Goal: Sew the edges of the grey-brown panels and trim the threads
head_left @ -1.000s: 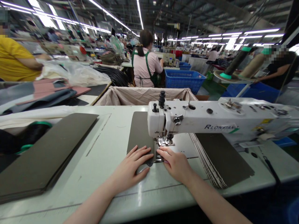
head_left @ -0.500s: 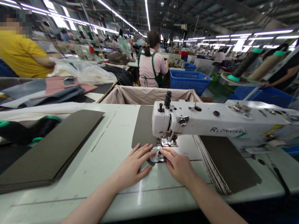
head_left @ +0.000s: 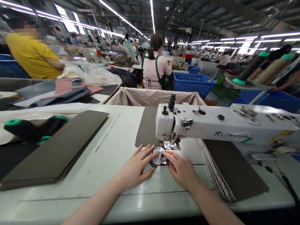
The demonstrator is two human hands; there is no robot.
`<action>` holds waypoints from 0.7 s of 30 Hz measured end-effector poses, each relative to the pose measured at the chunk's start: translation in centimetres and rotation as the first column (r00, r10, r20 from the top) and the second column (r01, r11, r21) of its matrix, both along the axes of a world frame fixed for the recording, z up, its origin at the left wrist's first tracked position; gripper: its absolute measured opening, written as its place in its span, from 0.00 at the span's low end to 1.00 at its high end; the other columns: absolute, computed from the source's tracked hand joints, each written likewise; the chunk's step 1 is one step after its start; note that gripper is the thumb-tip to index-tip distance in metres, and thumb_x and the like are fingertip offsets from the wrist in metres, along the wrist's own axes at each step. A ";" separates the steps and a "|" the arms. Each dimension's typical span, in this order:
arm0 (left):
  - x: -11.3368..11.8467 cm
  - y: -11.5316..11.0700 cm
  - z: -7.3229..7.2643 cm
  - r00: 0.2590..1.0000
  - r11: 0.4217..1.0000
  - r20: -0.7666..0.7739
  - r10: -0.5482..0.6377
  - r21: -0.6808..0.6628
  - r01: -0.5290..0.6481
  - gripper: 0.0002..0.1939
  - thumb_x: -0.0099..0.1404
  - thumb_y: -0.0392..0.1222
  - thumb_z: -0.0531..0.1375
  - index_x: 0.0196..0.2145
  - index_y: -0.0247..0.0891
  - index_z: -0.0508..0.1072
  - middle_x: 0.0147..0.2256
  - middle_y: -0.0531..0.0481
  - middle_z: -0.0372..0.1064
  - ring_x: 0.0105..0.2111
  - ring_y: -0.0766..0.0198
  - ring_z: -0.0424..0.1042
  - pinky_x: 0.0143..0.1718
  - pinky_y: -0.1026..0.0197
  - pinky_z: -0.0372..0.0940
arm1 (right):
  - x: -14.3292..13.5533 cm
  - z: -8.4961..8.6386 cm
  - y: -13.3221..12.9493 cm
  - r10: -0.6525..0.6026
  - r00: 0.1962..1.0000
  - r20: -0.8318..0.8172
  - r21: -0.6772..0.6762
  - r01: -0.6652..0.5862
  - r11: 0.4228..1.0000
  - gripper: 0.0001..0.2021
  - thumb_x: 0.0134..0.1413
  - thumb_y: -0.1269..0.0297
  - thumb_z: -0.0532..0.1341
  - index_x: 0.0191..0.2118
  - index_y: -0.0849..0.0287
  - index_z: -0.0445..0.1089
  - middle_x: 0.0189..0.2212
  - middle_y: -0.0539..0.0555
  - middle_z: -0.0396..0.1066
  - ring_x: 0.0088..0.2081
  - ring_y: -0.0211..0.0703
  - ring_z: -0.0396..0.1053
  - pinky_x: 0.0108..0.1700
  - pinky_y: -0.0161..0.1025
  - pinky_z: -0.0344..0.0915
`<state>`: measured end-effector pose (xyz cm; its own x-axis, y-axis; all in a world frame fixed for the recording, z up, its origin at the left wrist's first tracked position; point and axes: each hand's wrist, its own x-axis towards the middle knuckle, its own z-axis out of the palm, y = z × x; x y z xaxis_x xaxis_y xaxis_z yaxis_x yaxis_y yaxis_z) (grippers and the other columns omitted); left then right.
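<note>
A dark grey-brown fabric panel lies flat on the pale sewing table, partly under the head of a white sewing machine. Fingers spread, my left hand rests at the panel's near edge, left of the presser foot. My right hand is just right of it, over the metal plate in front of the foot. Its fingers are bent and close together; anything between them is hidden.
A stack of dark panels lies at left beside black thread cones. Another panel stack sits right, below the machine arm. Behind the table are a cloth-lined bin, a blue basket and two seated co-workers.
The view has shifted slightly, so the scene sits a little farther right and lower. The panel's near edge has slid slightly away from me under the foot. Both hands keep nearly the same pose.
</note>
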<state>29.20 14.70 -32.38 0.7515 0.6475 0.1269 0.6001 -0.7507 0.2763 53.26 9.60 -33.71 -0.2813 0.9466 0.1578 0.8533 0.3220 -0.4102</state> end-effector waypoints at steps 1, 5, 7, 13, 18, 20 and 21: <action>0.0 0.0 0.0 1.000 1.000 -0.005 0.001 -0.002 -0.001 0.29 0.70 0.47 0.54 0.66 0.51 0.51 0.69 0.52 0.42 0.67 0.52 0.45 0.67 0.42 0.41 | 0.0 0.1 0.0 -0.002 1.000 0.001 0.000 0.002 1.000 0.27 0.56 0.74 0.54 0.62 0.50 0.60 0.61 0.51 0.62 0.55 0.44 0.66 0.53 0.41 0.65; 0.1 -0.1 0.1 1.000 1.000 -0.017 0.007 -0.004 -0.007 0.30 0.70 0.48 0.53 0.66 0.50 0.51 0.69 0.52 0.41 0.68 0.53 0.43 0.67 0.42 0.41 | -0.1 0.4 0.0 -0.004 1.000 -0.003 0.002 0.004 1.000 0.27 0.56 0.75 0.54 0.61 0.51 0.61 0.61 0.50 0.62 0.54 0.44 0.67 0.53 0.40 0.65; 0.1 -0.2 0.0 1.000 1.000 -0.010 0.018 0.003 -0.018 0.30 0.69 0.47 0.54 0.66 0.50 0.51 0.69 0.52 0.40 0.68 0.52 0.42 0.67 0.42 0.41 | -0.1 0.4 0.0 -0.002 1.000 -0.008 0.001 0.002 1.000 0.27 0.55 0.75 0.54 0.61 0.50 0.61 0.61 0.50 0.62 0.54 0.44 0.67 0.53 0.40 0.65; 0.1 -0.2 -0.3 0.999 0.998 -0.020 0.048 0.043 -0.047 0.32 0.69 0.47 0.54 0.67 0.50 0.50 0.70 0.50 0.36 0.68 0.50 0.38 0.67 0.41 0.41 | 0.0 0.1 0.1 -0.010 1.000 -0.012 0.004 0.010 1.000 0.28 0.55 0.75 0.55 0.61 0.49 0.61 0.61 0.49 0.62 0.53 0.45 0.67 0.52 0.40 0.65; 0.0 -0.2 -0.4 0.999 0.997 -0.020 0.048 0.055 -0.047 0.32 0.69 0.48 0.54 0.68 0.49 0.48 0.70 0.48 0.34 0.69 0.50 0.37 0.66 0.41 0.42 | -0.1 0.3 0.0 -0.015 1.000 -0.008 0.013 0.015 1.000 0.27 0.55 0.74 0.55 0.60 0.50 0.62 0.60 0.50 0.63 0.53 0.45 0.68 0.51 0.40 0.65; -0.1 -0.2 -0.5 0.999 0.997 -0.010 0.049 0.066 -0.048 0.33 0.69 0.48 0.54 0.68 0.49 0.48 0.70 0.48 0.33 0.68 0.50 0.38 0.66 0.41 0.43 | -0.1 0.4 -0.1 -0.017 1.000 -0.007 0.019 0.017 1.000 0.26 0.55 0.74 0.55 0.60 0.50 0.62 0.59 0.50 0.63 0.52 0.46 0.68 0.50 0.40 0.66; -0.1 -0.3 -0.6 0.999 0.996 -0.004 0.050 0.076 -0.050 0.33 0.69 0.48 0.54 0.68 0.49 0.47 0.70 0.47 0.33 0.68 0.49 0.38 0.66 0.41 0.43 | -0.2 0.4 -0.1 -0.016 1.000 -0.006 0.022 0.016 1.000 0.26 0.55 0.73 0.55 0.59 0.50 0.62 0.59 0.50 0.64 0.52 0.46 0.68 0.50 0.40 0.66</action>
<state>29.10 14.43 -32.98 0.7192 0.6731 0.1723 0.6391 -0.7381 0.2161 53.08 9.50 -33.27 -0.2648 0.9473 0.1802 0.8560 0.3169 -0.4085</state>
